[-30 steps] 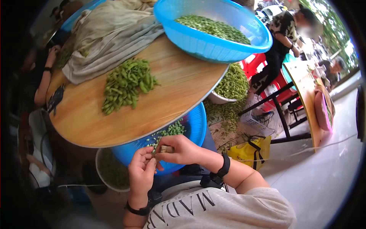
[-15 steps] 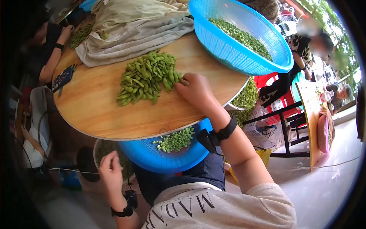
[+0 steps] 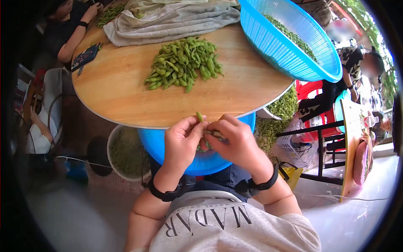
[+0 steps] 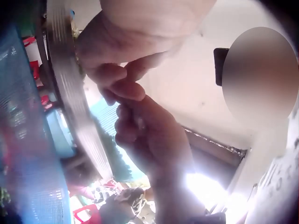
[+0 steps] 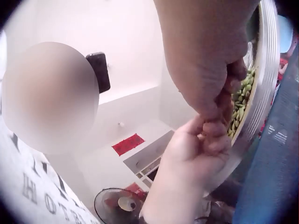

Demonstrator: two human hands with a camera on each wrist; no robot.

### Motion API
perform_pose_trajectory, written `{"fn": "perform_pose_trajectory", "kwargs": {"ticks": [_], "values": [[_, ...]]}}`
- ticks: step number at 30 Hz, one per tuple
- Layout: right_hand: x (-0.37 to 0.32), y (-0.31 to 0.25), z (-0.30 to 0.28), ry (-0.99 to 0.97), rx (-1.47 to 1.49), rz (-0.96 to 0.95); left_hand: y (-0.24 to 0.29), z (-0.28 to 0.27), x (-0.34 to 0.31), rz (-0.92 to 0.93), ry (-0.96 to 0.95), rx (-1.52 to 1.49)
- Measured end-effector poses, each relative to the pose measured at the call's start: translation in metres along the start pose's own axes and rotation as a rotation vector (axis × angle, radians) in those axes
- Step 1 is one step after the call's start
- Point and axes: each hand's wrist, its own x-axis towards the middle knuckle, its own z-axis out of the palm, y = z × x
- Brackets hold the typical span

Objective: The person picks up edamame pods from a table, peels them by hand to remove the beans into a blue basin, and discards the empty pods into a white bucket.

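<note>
Over a blue basin [image 3: 210,165], my two hands meet at the fingertips, just in front of the table edge. My left hand [image 3: 179,145] pinches a green edamame pod [image 3: 199,116], whose tip sticks up past the fingers. My right hand [image 3: 240,143] has its fingers curled around a small grey-brown object [image 3: 217,135], mostly hidden; I cannot tell its kind. Shelled green beans in the basin are largely covered by the hands. Beyond them, a pile of edamame pods [image 3: 182,63] lies on the wooden table [image 3: 130,98].
A large light-blue basket [image 3: 289,50] of green beans stands at the table's right edge, beside a crumpled cloth [image 3: 168,27]. A dark phone-like object [image 3: 86,56] lies at left. Below are a tub [image 3: 126,151] and a heap of pods [image 3: 283,103]. Another person sits at upper left.
My right hand reached to the pod pile, then came back over the basin. My left hand moved in from the lower left to meet it and now pinches a pod. The head view has shifted.
</note>
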Motion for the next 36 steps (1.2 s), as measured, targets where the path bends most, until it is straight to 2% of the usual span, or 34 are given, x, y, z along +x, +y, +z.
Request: {"fn": "perform_pose_trajectory", "kwargs": {"ticks": [2,4,7,10,19,25,28,32,34,36], "values": [[0.0,0.006,-0.014,-0.108,0.2,0.07,0.005,0.001,-0.009,-0.006,0.027,0.054],[0.001,0.007,-0.018,-0.136,0.595,0.405,0.004,-0.005,-0.018,0.041,-0.012,0.155],[-0.002,0.012,-0.01,-0.293,0.853,0.544,0.0,-0.008,-0.025,0.236,-0.062,0.42],[-0.005,0.01,-0.003,-0.304,0.836,0.553,-0.001,-0.005,-0.027,0.501,-0.035,0.644],[-0.01,0.0,-0.001,-0.28,0.762,0.529,0.005,-0.004,-0.037,0.599,-0.007,1.027],[-0.017,0.002,0.012,-0.177,0.777,0.522,-0.005,-0.005,-0.036,0.689,0.024,0.951],[-0.017,-0.001,0.011,-0.163,0.792,0.518,-0.01,-0.002,-0.038,0.619,0.049,0.777],[-0.018,-0.001,0.014,-0.143,0.794,0.482,-0.011,0.004,-0.042,0.304,0.074,0.464],[-0.021,0.004,0.024,-0.072,0.682,0.377,-0.011,0.006,-0.041,0.112,0.09,0.218],[-0.021,0.006,0.027,-0.034,0.582,0.299,-0.01,0.005,-0.037,0.038,0.084,0.119]]}}
